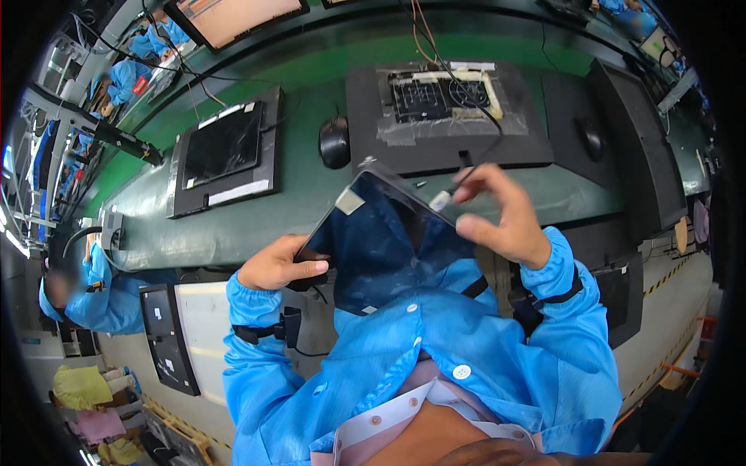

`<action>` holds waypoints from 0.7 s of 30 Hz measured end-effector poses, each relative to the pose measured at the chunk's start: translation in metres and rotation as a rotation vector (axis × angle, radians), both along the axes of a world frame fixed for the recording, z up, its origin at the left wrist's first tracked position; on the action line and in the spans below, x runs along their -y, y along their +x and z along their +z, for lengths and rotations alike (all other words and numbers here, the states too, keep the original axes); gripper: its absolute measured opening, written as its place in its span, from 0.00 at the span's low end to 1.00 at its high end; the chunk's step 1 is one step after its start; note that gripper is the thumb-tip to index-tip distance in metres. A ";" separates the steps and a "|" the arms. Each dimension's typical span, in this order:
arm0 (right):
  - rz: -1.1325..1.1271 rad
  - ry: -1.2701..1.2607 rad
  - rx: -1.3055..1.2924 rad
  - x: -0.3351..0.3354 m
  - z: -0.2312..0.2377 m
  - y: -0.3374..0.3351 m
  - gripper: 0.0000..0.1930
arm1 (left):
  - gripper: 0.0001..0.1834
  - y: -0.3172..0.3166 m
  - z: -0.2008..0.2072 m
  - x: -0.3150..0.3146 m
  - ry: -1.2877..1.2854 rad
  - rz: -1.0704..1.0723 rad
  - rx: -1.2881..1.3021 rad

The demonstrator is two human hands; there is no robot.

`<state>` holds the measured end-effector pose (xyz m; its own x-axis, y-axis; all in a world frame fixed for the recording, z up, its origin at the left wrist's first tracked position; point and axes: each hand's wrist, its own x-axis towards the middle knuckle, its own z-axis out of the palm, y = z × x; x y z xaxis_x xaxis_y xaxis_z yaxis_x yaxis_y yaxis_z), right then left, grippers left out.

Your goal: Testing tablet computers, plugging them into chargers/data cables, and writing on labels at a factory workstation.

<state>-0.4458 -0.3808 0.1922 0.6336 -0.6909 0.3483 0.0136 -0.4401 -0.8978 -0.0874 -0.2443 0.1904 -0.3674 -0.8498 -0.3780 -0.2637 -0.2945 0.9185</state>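
My left hand point(277, 264) grips the left edge of a dark glossy tablet point(388, 241), its thumb lying over the screen side. The tablet is tilted in front of my chest and reflects my blue sleeves and smock. A pale square sticker point(350, 203) is on its upper left corner. At its upper right edge sits the white plug point(440, 201) of a dark cable, which runs up to the bench. Beside that plug is my right hand point(505, 221), thumb and forefinger apart; the forefinger's tip is close to the cable.
A green-topped bench point(303, 210) spans the view. On it are a black fixture point(361, 105) with a taped panel, another tablet point(225, 145) on a black stand, and a black mouse point(334, 142). A black box point(637, 147) stands right. Co-workers in blue sit left.
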 end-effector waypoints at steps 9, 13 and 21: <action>-0.067 0.676 0.319 0.077 -0.022 -0.058 0.21 | 0.29 -0.034 0.026 0.152 -0.480 0.497 -0.087; -0.271 0.752 0.322 0.127 -0.028 -0.073 0.19 | 0.53 -0.054 -0.003 0.186 -0.736 0.407 0.393; -0.282 0.829 0.302 0.159 -0.039 -0.058 0.15 | 0.66 -0.092 -0.049 0.196 -0.779 0.139 0.791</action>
